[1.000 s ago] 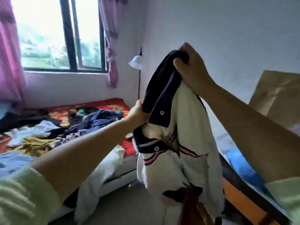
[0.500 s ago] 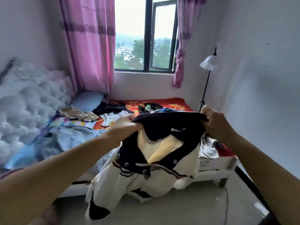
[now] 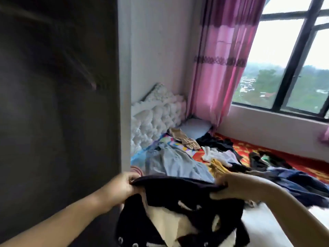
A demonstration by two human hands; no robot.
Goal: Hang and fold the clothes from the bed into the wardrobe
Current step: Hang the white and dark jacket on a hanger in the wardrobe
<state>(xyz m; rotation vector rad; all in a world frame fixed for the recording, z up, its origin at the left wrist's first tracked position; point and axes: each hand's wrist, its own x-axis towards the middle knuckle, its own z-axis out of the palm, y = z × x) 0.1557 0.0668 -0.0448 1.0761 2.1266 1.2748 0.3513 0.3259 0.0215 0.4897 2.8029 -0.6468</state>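
Holding: left hand (image 3: 119, 187) and right hand (image 3: 231, 187), apart, each pinching the dark collar of one jacket (image 3: 179, 211) beside the wardrobe (image 3: 58, 122). Bed (image 3: 240, 152) behind, clothes piled. Risk: loose hem may drag, or collar slip from thin pinches.

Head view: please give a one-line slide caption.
Both hands hold a navy-and-cream jacket beside the dark wardrobe.
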